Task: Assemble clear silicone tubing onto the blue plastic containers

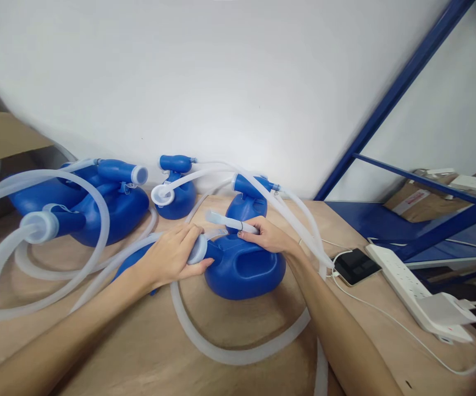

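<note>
While the left hand (180, 254) is partly closed around the white cap (198, 249) on the neck of the central blue container (244, 269), the right hand (269, 234) has thumb and fingers pinched on a short translucent tube piece (232, 222) just above the same container. Container sits on the wooden tabletop (238, 324), between the forearms, neck toward the left hand, recessed grip facing up. Tube piece has a thin dark wire clip (241, 226) near the right fingertips; its free end points left, above the cap. Another blue part (133, 263) shows partly behind the left wrist; shape mostly hidden. Long translucent hose (238, 356) loops across the tabletop in front of the container and runs under the right forearm. Behind: two more blue containers, one back-center (179, 195) near the wall (221, 82), one (246, 206) just beyond the right hand, both with hoses attached. Left side: a cluster of blue containers (112, 214) with white caps and coiled hoses, near an open cardboard box (7, 137). Right side: black-screened phone (357, 266) with a white cable (390, 317) near it, then a white power strip (413, 289) with a charger plugged in. Blue metal rack (398, 82) stands beyond, holding a brown package (421, 198).
</note>
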A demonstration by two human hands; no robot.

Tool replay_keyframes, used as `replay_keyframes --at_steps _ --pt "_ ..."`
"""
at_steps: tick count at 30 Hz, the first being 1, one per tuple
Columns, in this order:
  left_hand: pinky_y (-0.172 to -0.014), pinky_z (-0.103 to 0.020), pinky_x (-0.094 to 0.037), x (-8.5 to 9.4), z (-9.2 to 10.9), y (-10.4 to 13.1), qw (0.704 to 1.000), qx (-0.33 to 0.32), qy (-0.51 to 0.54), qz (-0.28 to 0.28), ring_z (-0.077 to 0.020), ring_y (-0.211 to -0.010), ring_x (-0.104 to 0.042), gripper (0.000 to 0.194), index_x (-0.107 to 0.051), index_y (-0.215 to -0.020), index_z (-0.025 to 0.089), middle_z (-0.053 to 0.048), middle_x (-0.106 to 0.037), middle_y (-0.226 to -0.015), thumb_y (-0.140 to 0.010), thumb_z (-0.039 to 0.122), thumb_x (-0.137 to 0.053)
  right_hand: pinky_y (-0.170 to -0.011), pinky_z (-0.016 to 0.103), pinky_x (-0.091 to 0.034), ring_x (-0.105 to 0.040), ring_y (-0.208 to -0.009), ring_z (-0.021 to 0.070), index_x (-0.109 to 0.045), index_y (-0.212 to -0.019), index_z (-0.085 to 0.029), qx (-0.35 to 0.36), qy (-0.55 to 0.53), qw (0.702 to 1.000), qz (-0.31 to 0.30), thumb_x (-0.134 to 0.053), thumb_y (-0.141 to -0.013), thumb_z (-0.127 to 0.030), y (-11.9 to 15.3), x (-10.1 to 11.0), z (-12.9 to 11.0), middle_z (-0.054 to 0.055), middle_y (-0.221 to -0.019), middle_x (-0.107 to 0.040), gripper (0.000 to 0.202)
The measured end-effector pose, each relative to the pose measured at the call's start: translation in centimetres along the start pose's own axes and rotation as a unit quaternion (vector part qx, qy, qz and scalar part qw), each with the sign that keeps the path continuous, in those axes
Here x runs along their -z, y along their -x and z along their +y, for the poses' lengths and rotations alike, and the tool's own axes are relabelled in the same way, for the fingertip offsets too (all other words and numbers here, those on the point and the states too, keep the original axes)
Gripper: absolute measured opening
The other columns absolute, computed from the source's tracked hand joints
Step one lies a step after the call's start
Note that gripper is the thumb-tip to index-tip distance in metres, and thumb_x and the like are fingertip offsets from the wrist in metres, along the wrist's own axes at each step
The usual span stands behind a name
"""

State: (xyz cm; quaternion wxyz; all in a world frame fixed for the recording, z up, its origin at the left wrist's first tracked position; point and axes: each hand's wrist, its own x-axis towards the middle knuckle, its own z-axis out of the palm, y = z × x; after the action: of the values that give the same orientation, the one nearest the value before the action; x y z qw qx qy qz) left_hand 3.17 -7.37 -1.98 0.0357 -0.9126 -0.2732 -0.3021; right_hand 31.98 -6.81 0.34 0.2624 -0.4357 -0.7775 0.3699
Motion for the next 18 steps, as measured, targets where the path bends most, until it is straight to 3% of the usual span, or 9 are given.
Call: replay_keyframes --at_steps 6,12,18 --pt "-0.068 -0.041 -0.054 0.5 1.8 -0.9 0.996 0.071 0.04 -0.028 -0.0317 -0.077 -0.072 0.045 -0.061 -0.112 0.017 -0.011 -0.075 -0.092 -0.089 0.055 -0.068 -0.056 0.027 -0.026 -0.03 -0.06 0.0107 -0.057 -0.069 -0.018 0.014 -0.005 1.0 -0.009 -0.062 -0.089 -0.05 -0.2 0.0 -0.1 -0.004 -0.064 -0.037 0.039" --pt "-0.09 -0.037 -0.056 0.1 1.9 -1.3 0.977 0.056 0.204 0.007 -0.0254 -0.1 -0.074 0.033 -0.061 -0.121 0.023 -0.006 -0.077 -0.113 -0.09 0.033 -0.071 -0.057 0.027 -0.027 -0.032 -0.061 0.0109 -0.053 -0.066 -0.018 0.015 0.003 1.0 -0.007 -0.063 -0.089 -0.049 -0.2 0.0 -0.1 -0.004 -0.064 -0.038 0.04" --pt "-0.082 -0.039 -0.057 0.3 1.8 -1.3 0.983 0.076 0.169 -0.009 -0.0269 -0.09 -0.074 0.039 -0.064 -0.121 0.021 -0.008 -0.077 -0.109 -0.089 0.041 -0.072 -0.057 0.027 -0.027 -0.033 -0.061 0.0117 -0.059 -0.07 -0.018 0.002 0.002 1.0 -0.002 -0.064 -0.087 -0.054 -0.3 0.0 0.1 -0.004 -0.063 -0.039 0.041"
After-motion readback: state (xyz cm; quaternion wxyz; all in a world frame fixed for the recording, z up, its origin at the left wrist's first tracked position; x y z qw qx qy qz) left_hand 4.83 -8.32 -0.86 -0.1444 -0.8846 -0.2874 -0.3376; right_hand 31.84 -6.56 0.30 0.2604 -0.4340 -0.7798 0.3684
